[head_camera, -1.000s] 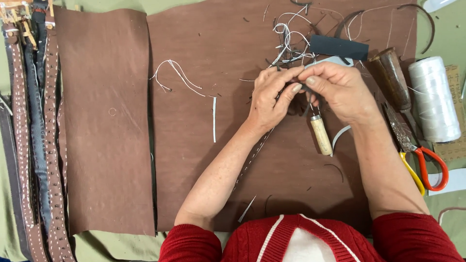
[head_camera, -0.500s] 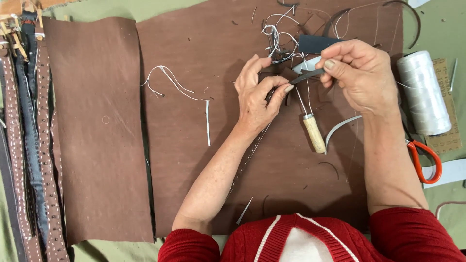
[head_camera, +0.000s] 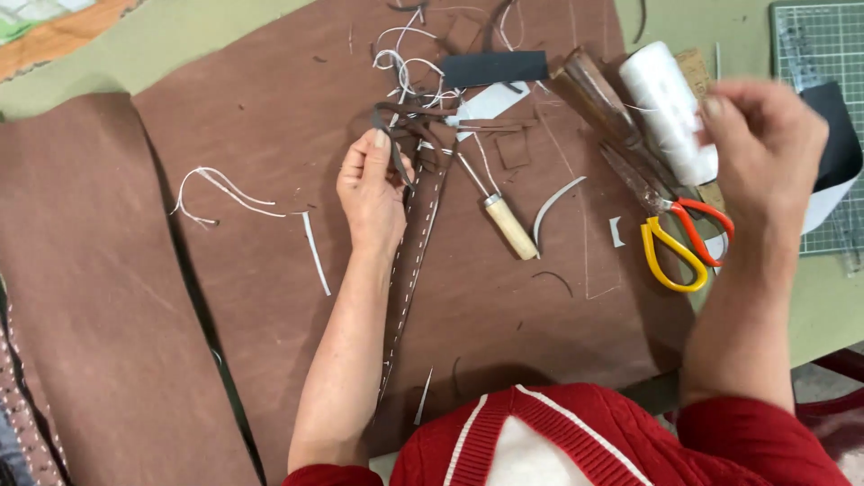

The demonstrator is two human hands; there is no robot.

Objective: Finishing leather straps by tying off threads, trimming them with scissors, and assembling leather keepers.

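Note:
My left hand [head_camera: 371, 191] pinches the top end of a long brown leather strap [head_camera: 409, 270] with white stitching, which lies on a big brown leather sheet [head_camera: 252, 99]. My right hand [head_camera: 765, 148] is raised off to the right, blurred, its fingers drawn together; I cannot make out anything in them. A wooden-handled awl [head_camera: 508, 225] lies just right of the strap. Dark leather strips and white thread tangle [head_camera: 409, 112] above my left hand.
Scissors with orange and yellow handles [head_camera: 679, 238] lie under my right hand beside a spool of white thread [head_camera: 664, 99]. A black leather piece [head_camera: 495, 68], a green cutting mat [head_camera: 814, 49], a second leather sheet [head_camera: 81, 297] and thread scraps [head_camera: 216, 191] lie around.
My right hand has pulled away from the strap, up and far to the right. My left hand stays on the strap's end. The view has shifted right, hiding most of the belts at left.

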